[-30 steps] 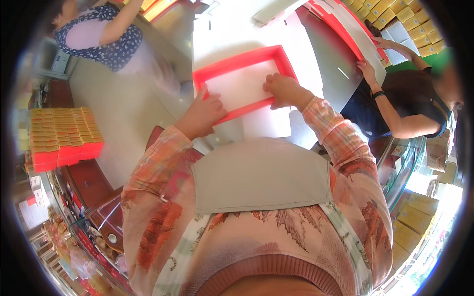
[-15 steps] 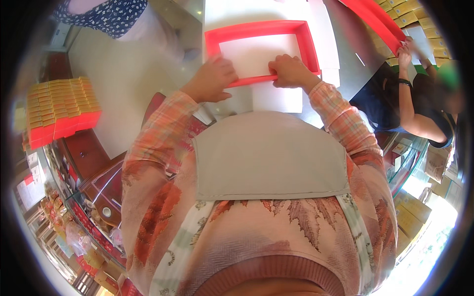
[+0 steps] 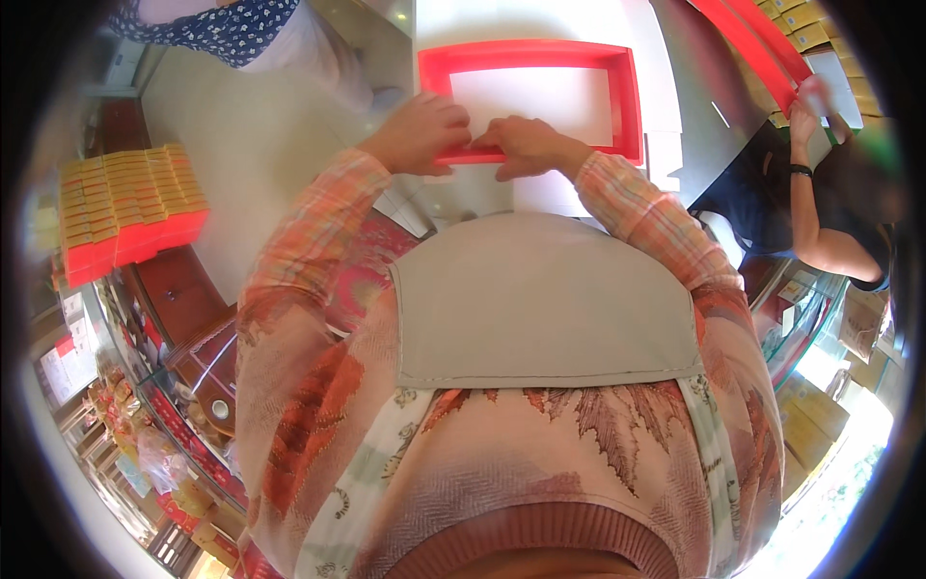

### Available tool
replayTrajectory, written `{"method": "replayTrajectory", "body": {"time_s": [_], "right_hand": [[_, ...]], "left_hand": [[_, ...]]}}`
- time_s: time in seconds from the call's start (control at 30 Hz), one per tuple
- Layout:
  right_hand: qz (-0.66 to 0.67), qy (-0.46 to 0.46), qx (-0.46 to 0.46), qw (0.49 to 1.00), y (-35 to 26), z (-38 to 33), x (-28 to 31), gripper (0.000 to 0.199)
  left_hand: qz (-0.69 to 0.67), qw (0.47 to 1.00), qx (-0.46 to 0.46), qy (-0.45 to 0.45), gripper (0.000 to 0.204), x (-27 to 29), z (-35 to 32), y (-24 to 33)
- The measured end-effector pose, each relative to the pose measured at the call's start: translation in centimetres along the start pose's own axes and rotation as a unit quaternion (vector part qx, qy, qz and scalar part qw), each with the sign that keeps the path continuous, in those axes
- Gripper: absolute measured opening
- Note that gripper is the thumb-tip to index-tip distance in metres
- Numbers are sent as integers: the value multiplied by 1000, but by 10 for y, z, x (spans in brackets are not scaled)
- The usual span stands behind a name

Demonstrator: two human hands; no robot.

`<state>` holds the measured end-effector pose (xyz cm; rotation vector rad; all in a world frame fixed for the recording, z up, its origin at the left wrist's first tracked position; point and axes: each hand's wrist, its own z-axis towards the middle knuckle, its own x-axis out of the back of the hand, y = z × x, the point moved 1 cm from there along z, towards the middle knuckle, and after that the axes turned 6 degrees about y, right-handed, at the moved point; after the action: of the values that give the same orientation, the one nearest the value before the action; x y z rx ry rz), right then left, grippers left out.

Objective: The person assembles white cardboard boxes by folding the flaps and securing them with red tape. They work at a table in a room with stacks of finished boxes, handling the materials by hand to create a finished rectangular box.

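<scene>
A rectangular red cardboard box frame [image 3: 625, 106] lies in front of me on a white surface. Its inside looks white, and I cannot tell whether that is a bottom or the surface below. My left hand [image 3: 422, 133] grips the near left corner, its fingers bent over the wall. Close beside it, my right hand [image 3: 529, 145] pinches the near wall left of its middle, fingers inside and thumb on the outer face. The hands hide part of that wall and the left corner.
White sheets or panels [image 3: 662, 145] extend beyond the frame's right side. A stack of yellow-and-red boxes [image 3: 135, 217] stands at left. On the right a co-worker's hand [image 3: 803, 121] is at a long red cardboard piece [image 3: 762, 58]. Another person [image 3: 231, 29] stands far left.
My right hand has slid left along the near wall, closer to my left hand. The frame appears slightly farther right in view. The co-worker's hand has shifted a little.
</scene>
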<state>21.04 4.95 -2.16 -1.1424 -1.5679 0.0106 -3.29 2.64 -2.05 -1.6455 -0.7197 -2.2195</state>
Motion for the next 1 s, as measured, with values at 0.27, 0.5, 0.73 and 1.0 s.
{"method": "replayTrajectory", "body": {"time_s": [0.27,0.5,0.73,1.0], "right_hand": [[77,-72,-28,994,-2,5,8,63],[-28,-59,-8,998,-7,-2,4,78],[-35,-43,2,998,2,-9,0,74],[-60,112,11,992,3,-24,-7,46]], "left_hand": [[-10,999,22,-32,36,10,14,6],[9,998,11,-55,34,1,23,2],[2,997,13,-76,35,-3,35,3],[19,998,-43,-30,31,-11,25,1]]}}
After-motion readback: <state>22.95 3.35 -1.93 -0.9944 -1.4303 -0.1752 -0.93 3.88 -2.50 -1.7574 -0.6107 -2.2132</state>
